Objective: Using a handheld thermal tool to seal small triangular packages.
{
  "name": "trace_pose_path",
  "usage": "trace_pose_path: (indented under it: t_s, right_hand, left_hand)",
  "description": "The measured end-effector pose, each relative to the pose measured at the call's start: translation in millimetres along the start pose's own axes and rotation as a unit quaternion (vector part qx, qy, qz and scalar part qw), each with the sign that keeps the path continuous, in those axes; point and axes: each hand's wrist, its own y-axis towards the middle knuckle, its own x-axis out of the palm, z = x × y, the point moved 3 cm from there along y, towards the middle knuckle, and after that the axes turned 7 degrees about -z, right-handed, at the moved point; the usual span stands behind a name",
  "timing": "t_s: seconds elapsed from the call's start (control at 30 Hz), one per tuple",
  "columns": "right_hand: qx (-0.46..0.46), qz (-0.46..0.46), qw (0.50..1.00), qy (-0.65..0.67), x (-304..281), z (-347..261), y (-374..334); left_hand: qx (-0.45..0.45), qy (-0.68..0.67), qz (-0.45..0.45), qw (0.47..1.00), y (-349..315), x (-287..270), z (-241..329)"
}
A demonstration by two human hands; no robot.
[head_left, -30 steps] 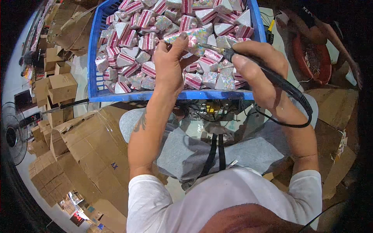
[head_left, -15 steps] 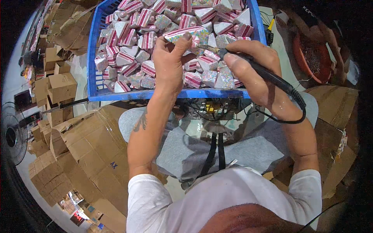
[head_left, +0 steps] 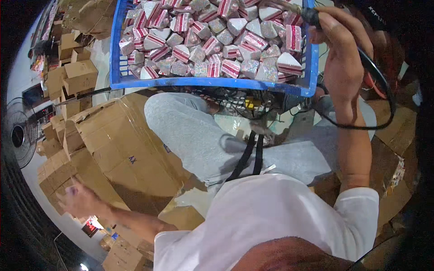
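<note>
Wedges, striped pink and white like cake slices and some with glittery faces, lie heaped in a blue plastic crate in front of the person. The right grip, a bare hand, is closed around a black-handled, pen-shaped tool near the crate's right side; the tool's slim shaft points left, over the heap. A black cord hangs from it in a wide loop by the forearm. The left grip is stretched far out to the left, over flattened cardboard, and blurred; whether its fingers hold anything, I cannot tell. Grey-trousered legs lie below the crate, and a fan stands at far left.
</note>
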Motion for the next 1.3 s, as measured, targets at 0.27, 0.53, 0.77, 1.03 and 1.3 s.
trace_pose_path:
  t_s: [0.27, 0.53, 0.77, 1.03, 1.3]
  right_hand:
    - [0.127, 0.09, 0.983, -0.101, 20, 8, 8]
    - [0.139, 0.006, 0.988, -0.068, 13, 6, 13]
    - [0.17, 0.015, 0.984, -0.05, 17, 15, 24]
    - [0.055, 0.024, 0.989, -0.138, 63, 72, -3]
    - [0.116, 0.145, 0.98, -0.065, 61, 72, -1]
  left_hand:
    - [0.675, -0.5, -0.114, 0.53, -174, -5, 422]
    - [0.867, -0.374, -0.066, 0.323, -280, 2, 532]
    - [0.303, -0.731, -0.515, 0.33, -151, 16, 483]
    - [0.084, -0.744, -0.662, -0.017, -188, -63, 417]
    - [0.271, -0.851, -0.359, 0.271, -180, -106, 395]
